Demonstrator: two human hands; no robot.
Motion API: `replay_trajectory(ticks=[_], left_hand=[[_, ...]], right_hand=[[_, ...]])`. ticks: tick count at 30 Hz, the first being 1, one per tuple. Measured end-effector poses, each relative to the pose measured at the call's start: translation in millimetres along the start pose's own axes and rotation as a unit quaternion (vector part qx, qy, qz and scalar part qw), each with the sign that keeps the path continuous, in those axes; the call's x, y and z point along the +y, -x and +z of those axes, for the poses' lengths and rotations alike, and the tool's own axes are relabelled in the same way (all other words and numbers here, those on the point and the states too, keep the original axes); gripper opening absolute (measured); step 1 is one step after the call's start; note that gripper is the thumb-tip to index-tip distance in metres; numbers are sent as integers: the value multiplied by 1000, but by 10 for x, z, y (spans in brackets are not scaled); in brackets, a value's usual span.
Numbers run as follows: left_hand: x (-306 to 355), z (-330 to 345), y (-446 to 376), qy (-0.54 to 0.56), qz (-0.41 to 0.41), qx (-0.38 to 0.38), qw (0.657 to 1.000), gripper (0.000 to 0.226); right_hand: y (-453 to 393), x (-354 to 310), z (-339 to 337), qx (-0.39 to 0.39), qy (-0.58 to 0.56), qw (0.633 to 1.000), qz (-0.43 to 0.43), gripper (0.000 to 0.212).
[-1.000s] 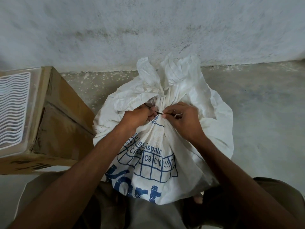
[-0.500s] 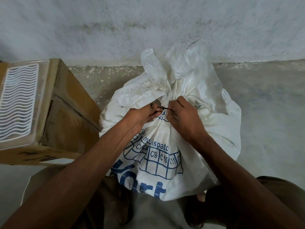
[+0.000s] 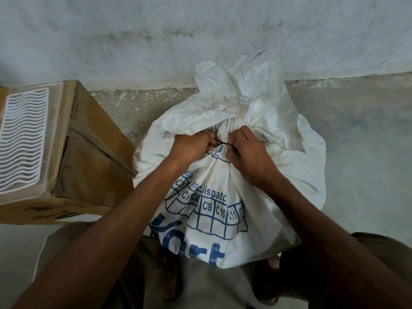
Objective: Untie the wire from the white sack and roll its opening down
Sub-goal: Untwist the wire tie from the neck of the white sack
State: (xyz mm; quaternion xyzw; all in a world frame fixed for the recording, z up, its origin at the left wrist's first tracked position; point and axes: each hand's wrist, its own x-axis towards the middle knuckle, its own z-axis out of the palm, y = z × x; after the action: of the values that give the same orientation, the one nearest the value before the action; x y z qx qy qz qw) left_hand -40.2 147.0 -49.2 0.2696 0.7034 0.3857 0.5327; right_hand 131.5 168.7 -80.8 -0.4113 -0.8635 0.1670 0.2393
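A white woven sack (image 3: pixel 296 166) with blue print stands on the floor between my knees. Its neck is bunched and tied with a thin dark wire (image 3: pixel 221 142). The loose mouth of the sack flares up above the tie toward the wall. My left hand (image 3: pixel 191 146) pinches the wire's left end at the neck. My right hand (image 3: pixel 247 152) pinches the wire's right end, fingers curled against the gathered cloth. A short stretch of wire shows between the two hands; the rest is hidden by my fingers.
A brown cardboard box (image 3: pixel 93 157) stands close on the sack's left, with a white ribbed plastic tray (image 3: pixel 22 139) lying on top of it. A stained white wall (image 3: pixel 156 41) rises right behind the sack. Bare concrete floor (image 3: pixel 361 134) stretches to the right.
Both hands stay at the sack's neck on the wire. The right hand has turned and shifted slightly, twisting at the wire. My head has moved a little, so the sack sits further right in view.
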Motion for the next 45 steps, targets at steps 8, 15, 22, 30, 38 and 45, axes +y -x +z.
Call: replay_trajectory(ticks=[8, 15, 22, 30, 38, 45], left_hand=[[-56, -64, 39, 107, -10, -64, 992, 7], [-24, -76, -5, 28, -10, -87, 996, 8], [-121, -113, -73, -110, 142, -69, 981, 18], [-161, -80, -87, -227, 193, -40, 954, 9], [-176, -69, -21, -284, 261, -57, 921, 13], [-255, -23, -126, -302, 298, -9, 906, 24]], right_hand=[[25, 47, 18, 34, -36, 999, 11, 3], [13, 77, 52, 26, -31, 999, 14, 4], [-22, 128, 72, 17, -47, 999, 18, 7], [-8, 144, 64, 11, -60, 998, 20, 5], [10, 139, 59, 10, -69, 997, 25, 6], [12, 121, 52, 8, -57, 998, 22, 6]])
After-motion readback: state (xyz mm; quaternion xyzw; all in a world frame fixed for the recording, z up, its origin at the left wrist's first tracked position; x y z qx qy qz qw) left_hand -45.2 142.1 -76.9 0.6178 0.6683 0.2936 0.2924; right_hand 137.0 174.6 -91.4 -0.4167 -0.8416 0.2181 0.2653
